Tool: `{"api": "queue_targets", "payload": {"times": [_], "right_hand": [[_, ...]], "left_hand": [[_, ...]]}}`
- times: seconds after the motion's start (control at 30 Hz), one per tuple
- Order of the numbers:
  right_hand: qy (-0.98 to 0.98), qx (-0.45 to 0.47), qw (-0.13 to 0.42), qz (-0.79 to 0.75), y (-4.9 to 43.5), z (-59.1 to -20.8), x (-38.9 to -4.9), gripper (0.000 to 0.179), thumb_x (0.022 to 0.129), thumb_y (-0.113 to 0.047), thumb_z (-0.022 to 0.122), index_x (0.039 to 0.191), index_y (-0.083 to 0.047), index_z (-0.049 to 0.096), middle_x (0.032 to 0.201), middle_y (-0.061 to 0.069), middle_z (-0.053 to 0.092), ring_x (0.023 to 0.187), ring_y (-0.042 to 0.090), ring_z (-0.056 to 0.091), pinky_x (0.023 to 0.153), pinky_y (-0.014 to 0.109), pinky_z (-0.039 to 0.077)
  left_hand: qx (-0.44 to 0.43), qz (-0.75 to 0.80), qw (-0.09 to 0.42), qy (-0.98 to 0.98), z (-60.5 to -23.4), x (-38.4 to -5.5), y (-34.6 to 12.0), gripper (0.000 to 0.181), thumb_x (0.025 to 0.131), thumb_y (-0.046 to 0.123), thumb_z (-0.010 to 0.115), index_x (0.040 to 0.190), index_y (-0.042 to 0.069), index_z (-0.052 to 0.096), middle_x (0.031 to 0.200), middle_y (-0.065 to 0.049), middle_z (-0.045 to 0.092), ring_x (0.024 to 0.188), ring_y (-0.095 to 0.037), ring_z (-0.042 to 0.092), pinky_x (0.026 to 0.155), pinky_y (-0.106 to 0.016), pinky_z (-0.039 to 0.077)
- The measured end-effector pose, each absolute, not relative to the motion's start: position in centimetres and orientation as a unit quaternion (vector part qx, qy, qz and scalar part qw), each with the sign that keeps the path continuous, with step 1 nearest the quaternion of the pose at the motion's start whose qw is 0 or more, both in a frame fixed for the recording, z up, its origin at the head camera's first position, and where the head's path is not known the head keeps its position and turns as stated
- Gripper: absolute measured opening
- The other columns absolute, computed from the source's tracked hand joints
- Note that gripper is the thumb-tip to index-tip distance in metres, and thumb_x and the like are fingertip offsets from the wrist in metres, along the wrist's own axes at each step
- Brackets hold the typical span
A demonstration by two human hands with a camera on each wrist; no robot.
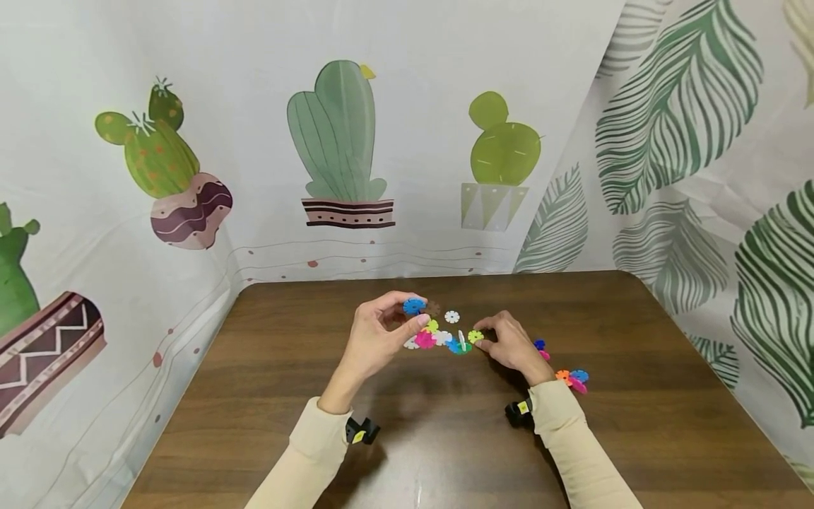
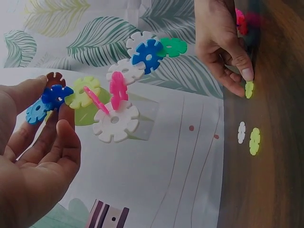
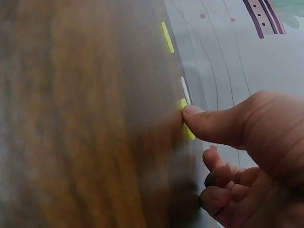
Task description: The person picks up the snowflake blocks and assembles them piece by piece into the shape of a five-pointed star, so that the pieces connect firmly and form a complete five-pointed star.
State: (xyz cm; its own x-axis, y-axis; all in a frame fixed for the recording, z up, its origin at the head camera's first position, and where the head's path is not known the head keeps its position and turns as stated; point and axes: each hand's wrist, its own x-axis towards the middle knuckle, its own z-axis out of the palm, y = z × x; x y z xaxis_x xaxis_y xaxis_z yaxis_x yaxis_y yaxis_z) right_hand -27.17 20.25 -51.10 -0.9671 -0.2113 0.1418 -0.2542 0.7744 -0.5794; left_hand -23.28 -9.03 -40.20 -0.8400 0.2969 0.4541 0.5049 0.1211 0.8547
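Note:
My left hand (image 1: pixel 374 338) pinches one end of a chain of linked, notched plastic discs, raised over the table. In the left wrist view a dark blue disc (image 2: pixel 57 96) is at the fingertips, with brown and light blue ones beside it. From there the chain runs through a yellow-green disc (image 2: pixel 85 92), pink ones and a large white disc (image 2: pixel 116 122) to a green disc (image 2: pixel 173 47) at the far end. Between thumb and fingers, my right hand (image 1: pixel 509 343) pinches a loose yellow-green disc (image 3: pixel 190 132), low over the tabletop.
A loose white disc (image 2: pixel 242 132) and another yellow-green disc (image 2: pixel 255 141) lie on the brown wooden table (image 1: pixel 254 396). Right of my right wrist sit joined pieces with an orange disc (image 1: pixel 563 377) and a dark blue disc (image 1: pixel 540 344). A printed cloth (image 1: pixel 426 141) hangs behind the table.

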Motion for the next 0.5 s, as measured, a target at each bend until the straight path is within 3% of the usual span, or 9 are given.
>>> {"api": "queue_targets", "payload": {"times": [0.1,0.27,0.5], "right_hand": [[-0.941,0.117,0.036,0.317,20.24,-51.08,-27.20,0.023,0.094,-0.012,0.082,0.115,-0.005,0.077,0.121,0.018,0.068,0.108,0.032,0.063,0.097,0.052,0.054],[-0.924,0.112,0.036,0.364,20.31,-50.98,-27.47,0.017,0.091,-0.009,0.083,0.104,-0.009,0.071,0.098,0.009,0.071,0.082,0.017,0.061,0.076,0.033,0.050],[-0.880,0.084,0.063,0.464,20.63,-50.18,-27.40,0.013,0.093,-0.011,0.084,0.105,-0.010,0.079,0.091,0.008,0.080,0.077,0.011,0.066,0.067,0.024,0.053]], "left_hand": [[-0.268,-0.605,0.084,-0.745,-40.28,-23.22,-8.99,0.023,0.093,0.013,0.084,0.116,0.013,0.078,0.104,-0.010,0.080,0.085,-0.024,0.074,0.079,-0.023,0.061],[-0.263,-0.607,0.078,-0.746,-40.31,-23.07,-8.91,0.023,0.093,0.012,0.084,0.115,0.013,0.078,0.105,-0.010,0.080,0.086,-0.029,0.073,0.079,-0.022,0.060],[-0.268,-0.607,0.085,-0.743,-40.41,-23.22,-8.79,0.023,0.093,0.011,0.085,0.115,0.014,0.079,0.103,-0.011,0.080,0.084,-0.026,0.074,0.077,-0.023,0.060]]}}
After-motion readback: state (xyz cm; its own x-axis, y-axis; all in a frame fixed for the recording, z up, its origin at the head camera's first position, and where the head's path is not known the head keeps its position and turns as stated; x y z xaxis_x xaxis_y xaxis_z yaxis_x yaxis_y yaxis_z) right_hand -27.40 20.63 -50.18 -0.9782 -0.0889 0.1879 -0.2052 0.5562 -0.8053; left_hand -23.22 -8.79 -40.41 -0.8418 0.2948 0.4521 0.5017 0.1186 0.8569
